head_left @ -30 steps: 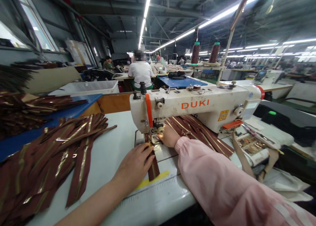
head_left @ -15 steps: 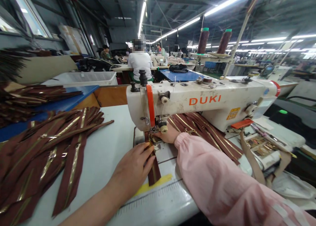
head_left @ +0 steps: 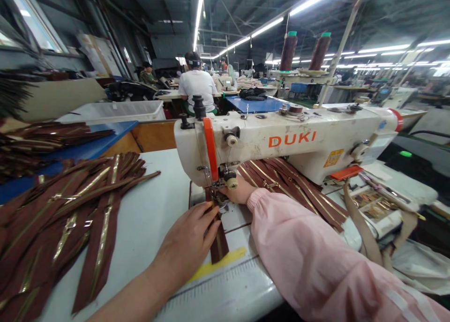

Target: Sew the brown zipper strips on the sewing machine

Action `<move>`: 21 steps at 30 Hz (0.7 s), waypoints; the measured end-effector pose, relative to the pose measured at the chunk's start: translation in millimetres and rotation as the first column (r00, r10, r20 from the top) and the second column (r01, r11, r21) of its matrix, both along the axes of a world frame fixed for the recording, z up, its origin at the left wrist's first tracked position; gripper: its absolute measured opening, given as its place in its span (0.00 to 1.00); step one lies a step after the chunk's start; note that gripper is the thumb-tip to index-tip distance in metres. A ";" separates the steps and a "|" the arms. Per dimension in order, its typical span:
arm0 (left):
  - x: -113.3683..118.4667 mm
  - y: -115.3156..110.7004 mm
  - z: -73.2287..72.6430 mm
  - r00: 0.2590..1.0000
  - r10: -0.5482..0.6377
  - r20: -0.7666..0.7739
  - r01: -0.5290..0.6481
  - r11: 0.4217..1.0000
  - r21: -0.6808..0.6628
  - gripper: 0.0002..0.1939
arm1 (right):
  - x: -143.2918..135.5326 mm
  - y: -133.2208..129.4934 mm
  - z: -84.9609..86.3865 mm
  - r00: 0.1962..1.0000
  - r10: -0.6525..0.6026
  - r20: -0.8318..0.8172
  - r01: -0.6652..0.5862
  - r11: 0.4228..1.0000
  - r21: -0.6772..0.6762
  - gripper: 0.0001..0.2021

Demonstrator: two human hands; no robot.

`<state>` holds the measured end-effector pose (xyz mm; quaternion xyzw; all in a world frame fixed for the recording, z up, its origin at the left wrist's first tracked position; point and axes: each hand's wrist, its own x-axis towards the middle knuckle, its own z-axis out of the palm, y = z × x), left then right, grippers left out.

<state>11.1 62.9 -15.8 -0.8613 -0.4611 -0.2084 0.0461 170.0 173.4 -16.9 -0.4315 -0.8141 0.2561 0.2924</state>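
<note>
A brown zipper (head_left: 219, 244) lies lengthwise under the presser foot of a white sewing machine (head_left: 253, 141) lettered DUKI. My left hand (head_left: 191, 230) rests over its left edge just in front of the foot, with the fingertips pressed together on the tape and the thumb hidden. Behind the foot, my right hand (head_left: 242, 190) reaches under the machine's arm from the right, in a pink sleeve (head_left: 298, 237). The needle parts cover its fingertips, so I cannot make out their grip.
A pile of brown zippers with gold teeth (head_left: 101, 228) covers the table's left side. More zippers (head_left: 298, 186) lie under the machine arm. To the right stands a tray of small metal parts (head_left: 378, 205). Ahead, a person in a white shirt (head_left: 197, 85) sits beyond a white bin (head_left: 119, 111).
The camera view has shifted slightly. Both hands and the zipper stay at nearly the same place by the presser foot.
</note>
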 end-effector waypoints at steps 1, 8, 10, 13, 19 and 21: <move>0.2 -0.3 0.2 1.000 0.003 -0.002 -0.003 1.000 -0.006 0.21 | 0.0 -0.9 1.4 1.000 0.002 0.020 -0.002 1.000 0.009 0.08; 0.4 -5.0 3.1 0.998 0.045 -0.031 -0.046 0.999 -0.025 0.21 | 8.0 -18.3 24.4 0.983 -0.024 0.183 0.007 0.996 0.094 0.06; 0.2 -10.1 3.4 0.998 0.049 -0.041 -0.049 0.999 -0.001 0.20 | 16.6 -35.6 29.8 0.973 -0.065 0.220 0.037 0.991 0.133 0.06; 1.1 -24.4 4.4 0.997 0.007 -0.075 -0.003 0.998 0.060 0.19 | 32.3 -77.2 28.6 0.955 -0.113 0.276 0.032 0.959 0.280 0.07; 6.8 -58.6 6.0 0.976 -0.122 -0.181 0.162 0.960 0.228 0.18 | 46.2 -154.8 7.0 0.961 0.016 0.277 -0.118 0.927 0.355 0.09; 7.8 -64.8 6.0 0.967 -0.140 -0.213 0.192 0.950 0.246 0.18 | 44.8 -163.6 3.4 0.972 0.011 0.236 -0.094 0.934 0.344 0.09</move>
